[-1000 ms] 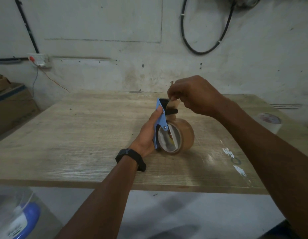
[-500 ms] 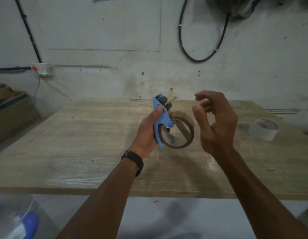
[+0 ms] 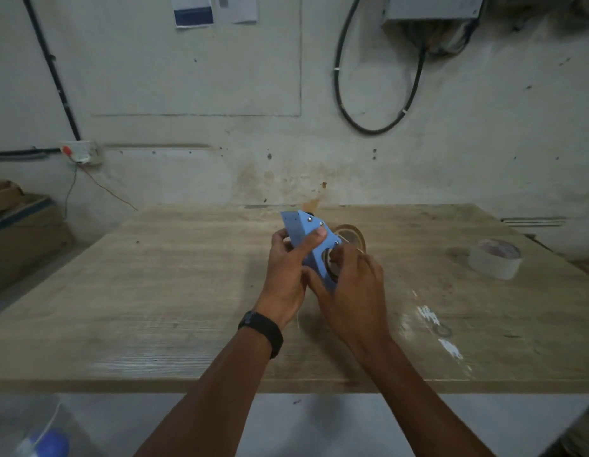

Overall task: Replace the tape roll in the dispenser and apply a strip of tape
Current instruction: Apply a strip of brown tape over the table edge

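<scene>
My left hand (image 3: 286,272) grips the blue tape dispenser (image 3: 308,235) above the middle of the wooden table (image 3: 154,275), thumb pressed on its flat side. A brown tape roll (image 3: 350,234) sits in the dispenser, partly hidden behind it and my fingers. My right hand (image 3: 352,288) is closed around the lower part of the dispenser and the roll from the right. A short piece of brown tape sticks up at the dispenser's far end. A whitish tape roll (image 3: 494,258) lies flat at the table's right side.
White paint marks and a small ring (image 3: 443,331) lie on the table near its right front. Cardboard boxes (image 3: 22,232) stand at the left. A blue and white object (image 3: 45,443) sits below the table's front left edge. The wall runs close behind the table.
My right hand let go of the tape end, swung out open, then came back onto the dispenser and roll. My left hand lifted and tilted the dispenser off the table.
</scene>
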Tool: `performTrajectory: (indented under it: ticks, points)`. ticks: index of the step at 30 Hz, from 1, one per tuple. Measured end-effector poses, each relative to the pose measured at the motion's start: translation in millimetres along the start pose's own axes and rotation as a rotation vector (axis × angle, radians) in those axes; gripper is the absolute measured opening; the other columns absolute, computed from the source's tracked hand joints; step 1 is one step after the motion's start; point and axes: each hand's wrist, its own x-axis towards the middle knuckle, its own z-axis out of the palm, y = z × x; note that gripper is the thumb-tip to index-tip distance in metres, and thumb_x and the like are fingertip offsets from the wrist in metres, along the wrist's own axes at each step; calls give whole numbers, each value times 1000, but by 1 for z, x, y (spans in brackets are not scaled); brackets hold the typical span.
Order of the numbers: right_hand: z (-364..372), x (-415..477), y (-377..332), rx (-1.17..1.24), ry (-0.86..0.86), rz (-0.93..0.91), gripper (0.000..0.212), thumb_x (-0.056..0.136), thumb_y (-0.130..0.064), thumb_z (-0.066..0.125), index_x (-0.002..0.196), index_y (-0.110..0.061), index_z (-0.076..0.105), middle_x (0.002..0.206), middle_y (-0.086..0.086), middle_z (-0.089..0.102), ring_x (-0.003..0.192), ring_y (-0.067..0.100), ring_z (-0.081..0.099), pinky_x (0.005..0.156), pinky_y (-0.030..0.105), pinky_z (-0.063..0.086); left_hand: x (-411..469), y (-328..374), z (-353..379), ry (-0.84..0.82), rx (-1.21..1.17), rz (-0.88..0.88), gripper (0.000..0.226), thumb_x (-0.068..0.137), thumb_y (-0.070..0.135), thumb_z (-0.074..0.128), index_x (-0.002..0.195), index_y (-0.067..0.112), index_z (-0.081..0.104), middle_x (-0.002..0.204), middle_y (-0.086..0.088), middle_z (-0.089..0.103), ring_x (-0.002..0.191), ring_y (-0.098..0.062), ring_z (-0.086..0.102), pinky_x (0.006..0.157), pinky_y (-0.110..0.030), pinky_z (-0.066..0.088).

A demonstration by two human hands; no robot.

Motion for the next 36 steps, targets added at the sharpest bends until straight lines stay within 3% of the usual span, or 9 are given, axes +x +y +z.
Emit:
performTrajectory:
  ticks: [4,7,9,12,16,18,25,31,36]
  points:
    - [-2,9,9,91,-7,156,45,85,-51,75,104,-15,54,86,-8,66,80,13,65,77,27,58,-2,-6,-7,-50,173,-69,59,80,17,80,132,20,52,127,-16,66,101,-27,73,74,-44,62]
    - [-8,12,14,248,-12,216,37,84,-40,81,86,-16,53,77,-6,64,61,-1,61,49,10,46,-6,2,-9,-100,303,-111,33,90,26,69,122,24,64,119,-10,71,103,-27,72,86,-48,61]
    - [-13,11,16,296,7,211,35,84,-35,82,82,-14,53,75,-4,64,58,0,57,49,10,44,-5,15,-11,-69,394,-149,35,94,50,57,112,23,70,108,-7,74,100,-25,71,92,-48,59]
    - [-19,11,15,362,-28,261,34,84,-33,82,77,-14,55,70,-7,66,54,1,55,48,11,41,16,36,-21,-23,445,-295,76,89,77,41,113,13,74,104,-10,77,98,-26,73,92,-48,58]
    - [-23,7,13,528,-102,354,30,86,-32,80,76,-12,61,59,-13,67,52,-2,60,47,13,40,32,64,-22,-128,475,-502,25,101,23,53,112,7,69,107,-16,71,91,-30,71,73,-43,64]
    - [-27,5,12,575,-117,378,26,87,-32,79,79,-11,65,62,-13,69,53,-3,62,47,12,42,36,72,-22,-190,535,-556,21,101,6,49,110,4,68,110,-17,70,93,-30,71,72,-43,64]
    - [-36,0,5,570,-162,475,33,87,-40,78,85,-8,72,69,-4,73,54,0,66,50,16,46,41,81,-9,-222,737,-499,28,94,2,61,120,-5,69,115,-19,76,87,-23,78,67,-38,64]
    - [-51,-5,-2,724,-396,689,42,86,-44,74,92,-3,79,84,16,81,69,21,74,67,33,54,42,80,-1,-203,947,-501,26,93,-3,58,115,-12,67,80,-15,80,66,-22,78,56,-27,62]
    - [-56,-24,-20,735,-437,706,41,92,-47,67,94,-9,79,86,3,81,77,13,75,71,29,54,42,74,3,-184,1055,-474,18,92,-4,57,105,-8,70,79,-15,79,60,-18,76,52,-25,60]
